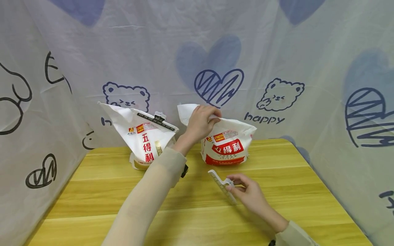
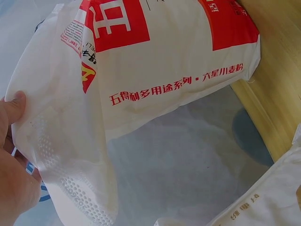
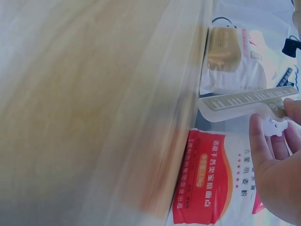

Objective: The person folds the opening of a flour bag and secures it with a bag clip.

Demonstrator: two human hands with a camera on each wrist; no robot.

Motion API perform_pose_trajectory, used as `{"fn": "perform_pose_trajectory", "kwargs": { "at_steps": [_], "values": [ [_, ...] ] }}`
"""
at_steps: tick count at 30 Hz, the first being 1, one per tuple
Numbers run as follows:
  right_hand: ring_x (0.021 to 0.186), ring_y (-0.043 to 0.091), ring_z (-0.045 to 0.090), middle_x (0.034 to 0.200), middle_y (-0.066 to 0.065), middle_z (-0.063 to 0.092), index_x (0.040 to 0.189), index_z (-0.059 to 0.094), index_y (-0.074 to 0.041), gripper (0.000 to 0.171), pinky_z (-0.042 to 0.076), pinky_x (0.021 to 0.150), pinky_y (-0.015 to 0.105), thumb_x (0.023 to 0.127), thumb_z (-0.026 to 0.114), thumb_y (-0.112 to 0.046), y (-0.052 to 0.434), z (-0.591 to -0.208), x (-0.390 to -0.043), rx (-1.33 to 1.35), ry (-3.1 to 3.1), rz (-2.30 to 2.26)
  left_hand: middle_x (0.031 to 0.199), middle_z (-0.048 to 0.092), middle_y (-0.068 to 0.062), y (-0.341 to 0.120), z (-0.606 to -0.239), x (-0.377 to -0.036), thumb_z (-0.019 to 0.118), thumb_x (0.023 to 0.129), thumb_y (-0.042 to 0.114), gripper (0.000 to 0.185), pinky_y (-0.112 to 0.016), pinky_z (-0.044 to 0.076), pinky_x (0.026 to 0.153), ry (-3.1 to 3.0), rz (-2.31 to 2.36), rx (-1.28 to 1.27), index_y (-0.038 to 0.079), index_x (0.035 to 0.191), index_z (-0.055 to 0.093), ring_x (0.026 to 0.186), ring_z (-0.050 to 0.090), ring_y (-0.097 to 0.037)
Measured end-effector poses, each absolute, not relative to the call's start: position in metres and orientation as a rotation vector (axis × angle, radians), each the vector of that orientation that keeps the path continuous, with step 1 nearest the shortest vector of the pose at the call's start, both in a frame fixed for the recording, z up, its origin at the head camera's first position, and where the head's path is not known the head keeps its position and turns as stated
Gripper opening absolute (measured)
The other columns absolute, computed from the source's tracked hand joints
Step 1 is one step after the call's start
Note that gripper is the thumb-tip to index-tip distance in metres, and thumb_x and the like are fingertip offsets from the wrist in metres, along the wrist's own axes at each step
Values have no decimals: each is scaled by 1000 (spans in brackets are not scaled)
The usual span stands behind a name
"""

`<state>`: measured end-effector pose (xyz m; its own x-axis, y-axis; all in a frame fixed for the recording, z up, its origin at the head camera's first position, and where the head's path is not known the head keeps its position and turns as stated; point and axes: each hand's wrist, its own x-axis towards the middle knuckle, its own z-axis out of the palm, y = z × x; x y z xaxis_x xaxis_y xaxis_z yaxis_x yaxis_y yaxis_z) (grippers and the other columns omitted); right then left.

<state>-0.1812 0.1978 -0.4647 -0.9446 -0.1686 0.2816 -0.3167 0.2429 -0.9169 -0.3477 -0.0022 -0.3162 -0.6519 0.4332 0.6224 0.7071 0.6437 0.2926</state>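
A white flour bag with a red label (image 1: pixel 227 147) stands on the wooden table (image 1: pixel 197 212). My left hand (image 1: pixel 211 115) pinches its folded top flap and holds it up; in the left wrist view the thumb (image 2: pixel 11 108) presses on the flap of the bag (image 2: pixel 164 70). My right hand (image 1: pixel 233 185) grips a white sealing clip (image 1: pixel 222 186) by its tab, low over the table in front of the bag. The right wrist view shows the clip (image 3: pixel 244 100) between the fingers (image 3: pixel 258 141), with the red-labelled bag (image 3: pixel 211 183) beyond.
A second flour bag (image 1: pixel 144 143) stands to the left, its top closed by a black clip (image 1: pixel 155 121). A printed cloth with hearts and bears (image 1: pixel 277 68) walls in the table at the back and both sides.
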Motion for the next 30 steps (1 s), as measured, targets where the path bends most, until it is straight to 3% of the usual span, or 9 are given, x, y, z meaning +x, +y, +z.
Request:
{"fn": "perform_pose_trajectory", "kwargs": {
  "at_steps": [15, 30],
  "values": [
    [101, 6, 65, 117, 23, 68, 123, 66, 8, 31, 59, 85, 18, 93, 74, 4, 214, -461, -192, 403, -2192, 1714, 111, 74, 1, -2, -317, -348, 73, 98, 13, 8, -35, 39, 114, -2331, -754, -902, 14, 106, 72, 111, 62, -21],
    [103, 0, 64, 122, 29, 65, 124, 65, 10, 31, 56, 87, 14, 95, 71, 6, 233, -443, -208, 325, -2096, 1689, 111, 73, 1, -3, -320, -348, 73, 98, 15, 10, -35, 41, 112, -2344, -769, -884, 14, 107, 72, 110, 62, -20]
  ]
}}
